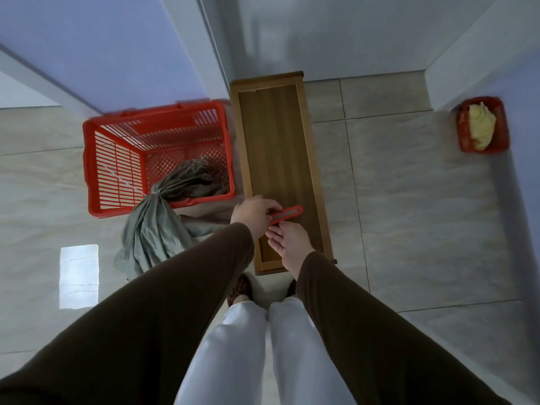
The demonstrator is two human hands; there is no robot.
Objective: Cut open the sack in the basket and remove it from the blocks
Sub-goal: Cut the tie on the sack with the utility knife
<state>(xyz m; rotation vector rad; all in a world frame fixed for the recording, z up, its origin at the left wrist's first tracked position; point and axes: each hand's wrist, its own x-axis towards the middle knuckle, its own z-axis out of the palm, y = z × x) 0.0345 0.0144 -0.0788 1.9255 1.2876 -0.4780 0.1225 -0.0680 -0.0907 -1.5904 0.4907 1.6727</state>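
Observation:
A red plastic basket (117,159) stands on the tiled floor at the left. A grey-green sack (152,229), tied at a knot, hangs over the basket's near rim, part inside and part on the floor. No blocks are visible. A red utility knife (287,214) lies over the near end of a long wooden tray (277,135). My left hand (254,213) pinches the knife's near end. My right hand (289,242) is just below the knife with fingers spread, its fingertips at the handle.
A small red basket (493,141) holding a yellow cloth (481,128) sits by the wall at the right. Walls and a door frame close off the far side. My feet stand at the tray's near end. Tiled floor surrounds everything.

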